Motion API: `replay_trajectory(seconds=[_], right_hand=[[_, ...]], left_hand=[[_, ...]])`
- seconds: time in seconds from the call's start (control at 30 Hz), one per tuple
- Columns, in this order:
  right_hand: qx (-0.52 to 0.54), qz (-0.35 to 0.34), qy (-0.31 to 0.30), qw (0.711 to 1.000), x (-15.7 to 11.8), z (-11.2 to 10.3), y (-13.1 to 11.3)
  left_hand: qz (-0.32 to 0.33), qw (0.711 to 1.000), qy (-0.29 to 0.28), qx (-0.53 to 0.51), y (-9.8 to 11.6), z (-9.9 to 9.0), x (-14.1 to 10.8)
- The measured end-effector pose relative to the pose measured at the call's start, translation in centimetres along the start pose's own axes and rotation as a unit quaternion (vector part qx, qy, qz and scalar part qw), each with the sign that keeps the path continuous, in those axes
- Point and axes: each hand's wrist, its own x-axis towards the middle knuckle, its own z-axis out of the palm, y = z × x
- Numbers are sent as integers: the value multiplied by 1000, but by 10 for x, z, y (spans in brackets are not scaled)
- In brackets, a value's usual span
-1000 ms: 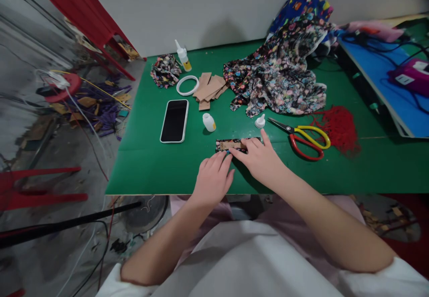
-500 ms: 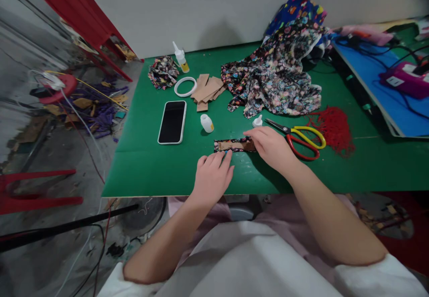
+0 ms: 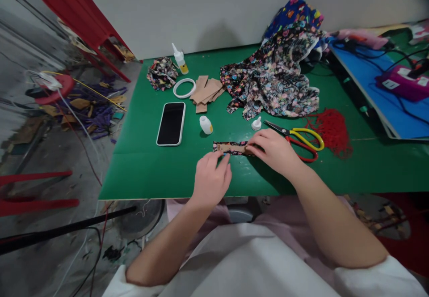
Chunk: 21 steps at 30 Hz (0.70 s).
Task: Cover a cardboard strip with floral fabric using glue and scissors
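Floral-edged strip (image 3: 232, 148) — its right end pinched by the right hand (image 3: 277, 150), left hand (image 3: 212, 178) unclenched (at its near edge).

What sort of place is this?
Probably a small craft workshop: scissors, floral fabric and cardboard strips share a green table, with scraps littering the floor.

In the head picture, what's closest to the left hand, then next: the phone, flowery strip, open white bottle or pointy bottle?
From the left hand, nearest first:
1. Flowery strip: right by the hand.
2. Open white bottle: just beyond the strip, slightly left.
3. Phone: farther left.
4. Pointy bottle: far back, leftward.
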Motion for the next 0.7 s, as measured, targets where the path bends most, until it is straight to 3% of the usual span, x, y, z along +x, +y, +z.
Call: replay_trajectory(seconds=[0.1,0.17,0.7], right_hand=[[-9,-26,-60,998,-5,-2,-2],[-23,-23,-67,997,-7,-2,-4],[-17,9,3,1000,-19,5,3]], left_hand=[[62,997,-40,-32,5,5,-1],[72,995,-54,-36,9,9,-1],[128,989,-61,-45,3,15,6]])
